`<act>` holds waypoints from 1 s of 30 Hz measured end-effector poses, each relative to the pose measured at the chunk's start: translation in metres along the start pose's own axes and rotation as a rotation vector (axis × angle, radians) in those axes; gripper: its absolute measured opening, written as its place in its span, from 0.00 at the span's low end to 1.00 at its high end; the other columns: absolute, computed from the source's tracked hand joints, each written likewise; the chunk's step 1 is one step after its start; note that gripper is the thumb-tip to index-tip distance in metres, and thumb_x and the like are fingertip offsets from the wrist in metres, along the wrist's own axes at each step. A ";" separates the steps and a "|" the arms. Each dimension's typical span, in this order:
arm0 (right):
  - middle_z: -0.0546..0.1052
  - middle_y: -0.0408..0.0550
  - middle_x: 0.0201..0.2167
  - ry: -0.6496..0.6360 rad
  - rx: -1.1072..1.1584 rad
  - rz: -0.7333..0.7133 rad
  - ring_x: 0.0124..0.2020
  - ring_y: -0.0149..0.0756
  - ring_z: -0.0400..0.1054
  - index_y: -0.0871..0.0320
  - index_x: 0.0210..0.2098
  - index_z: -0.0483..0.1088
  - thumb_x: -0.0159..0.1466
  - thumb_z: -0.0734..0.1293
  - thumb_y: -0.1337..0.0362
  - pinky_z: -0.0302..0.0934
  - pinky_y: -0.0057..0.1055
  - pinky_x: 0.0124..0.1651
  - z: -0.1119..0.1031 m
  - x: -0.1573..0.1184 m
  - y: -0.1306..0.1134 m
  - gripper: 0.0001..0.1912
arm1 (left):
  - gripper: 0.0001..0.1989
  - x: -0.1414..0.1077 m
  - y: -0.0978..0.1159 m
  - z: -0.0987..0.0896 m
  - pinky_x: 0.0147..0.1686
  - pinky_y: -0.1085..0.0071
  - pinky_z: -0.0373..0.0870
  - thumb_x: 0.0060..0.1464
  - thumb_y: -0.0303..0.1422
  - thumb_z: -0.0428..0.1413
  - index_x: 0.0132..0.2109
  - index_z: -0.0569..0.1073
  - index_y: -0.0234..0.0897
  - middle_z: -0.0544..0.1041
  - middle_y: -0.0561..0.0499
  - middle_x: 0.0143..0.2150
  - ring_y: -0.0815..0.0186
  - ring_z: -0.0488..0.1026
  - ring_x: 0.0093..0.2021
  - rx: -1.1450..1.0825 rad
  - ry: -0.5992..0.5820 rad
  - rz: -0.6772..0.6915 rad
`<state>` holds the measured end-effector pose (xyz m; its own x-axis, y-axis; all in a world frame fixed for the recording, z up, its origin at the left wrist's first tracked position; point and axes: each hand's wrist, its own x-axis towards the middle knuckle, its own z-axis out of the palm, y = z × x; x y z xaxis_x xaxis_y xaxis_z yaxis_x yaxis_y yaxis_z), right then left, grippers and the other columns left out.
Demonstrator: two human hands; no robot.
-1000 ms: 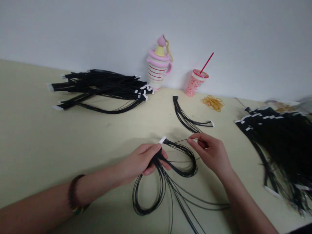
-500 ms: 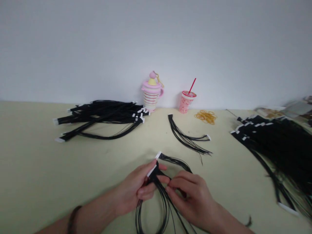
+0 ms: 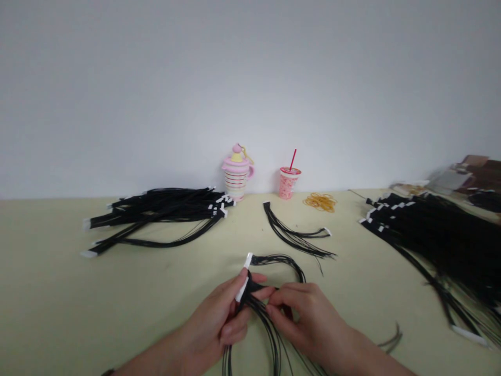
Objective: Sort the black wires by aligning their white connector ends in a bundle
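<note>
My left hand grips a black wire harness close to its white connectors, thumb on top. One white connector sticks up past the thumb, and its wires loop over to the right. A second white connector lies along the fingers. My right hand is closed in a pinch on wires of the same harness, just right of the left fingertips. The pinched spot is partly hidden by the fingers. Loose wires hang down between the hands and out of the lower edge.
A pile of harnesses lies at the left, with a larger pile at the right. One separate harness lies ahead. A pink striped mug, a cup with a red straw and yellow rubber bands stand or lie near the wall.
The view has tilted up, so the mug, cup and piles sit lower in the picture. Both hands keep their hold, and the harness between them has shifted slightly.
</note>
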<state>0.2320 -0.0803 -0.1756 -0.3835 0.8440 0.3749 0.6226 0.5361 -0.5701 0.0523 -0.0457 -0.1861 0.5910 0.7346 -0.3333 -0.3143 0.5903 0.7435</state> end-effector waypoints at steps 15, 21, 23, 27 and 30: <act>0.63 0.37 0.16 0.361 1.493 0.192 0.15 0.19 0.52 0.61 0.28 0.72 0.50 0.69 0.69 0.52 0.13 0.17 -0.087 0.012 0.020 0.04 | 0.14 -0.004 0.008 0.007 0.11 0.82 0.37 0.61 0.39 0.46 0.36 0.67 0.31 0.76 0.37 0.44 0.86 0.46 0.09 -0.044 0.100 -0.024; 0.68 0.40 0.28 0.673 1.354 0.186 0.19 0.17 0.54 0.62 0.35 0.72 0.49 0.76 0.68 0.54 0.11 0.19 -0.111 0.018 0.043 0.15 | 0.16 -0.004 0.007 0.005 0.11 0.83 0.37 0.60 0.40 0.46 0.35 0.68 0.30 0.77 0.40 0.38 0.85 0.46 0.09 -0.056 0.120 -0.064; 0.69 0.41 0.28 0.697 1.223 0.227 0.19 0.17 0.53 0.64 0.37 0.72 0.47 0.77 0.68 0.52 0.11 0.18 -0.111 0.020 0.045 0.19 | 0.17 -0.003 0.006 0.003 0.11 0.83 0.37 0.61 0.40 0.45 0.34 0.69 0.30 0.77 0.43 0.33 0.84 0.46 0.09 -0.060 0.101 -0.078; 0.71 0.44 0.23 0.547 0.891 0.292 0.17 0.19 0.54 0.63 0.33 0.73 0.50 0.74 0.63 0.49 0.14 0.17 -0.088 0.027 0.035 0.14 | 0.21 0.000 0.006 0.001 0.11 0.82 0.37 0.61 0.41 0.43 0.33 0.70 0.28 0.75 0.46 0.25 0.83 0.45 0.09 -0.051 0.067 -0.109; 0.68 0.43 0.17 0.166 0.592 0.345 0.14 0.23 0.53 0.64 0.27 0.70 0.58 0.65 0.60 0.46 0.18 0.15 -0.051 0.030 0.021 0.12 | 0.22 0.001 0.005 0.001 0.11 0.83 0.37 0.62 0.41 0.41 0.32 0.71 0.29 0.74 0.45 0.23 0.83 0.44 0.09 -0.035 0.068 -0.117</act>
<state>0.2685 -0.0440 -0.1387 -0.0926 0.9792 0.1807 0.1965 0.1958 -0.9608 0.0518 -0.0426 -0.1823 0.5741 0.6802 -0.4558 -0.2727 0.6838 0.6768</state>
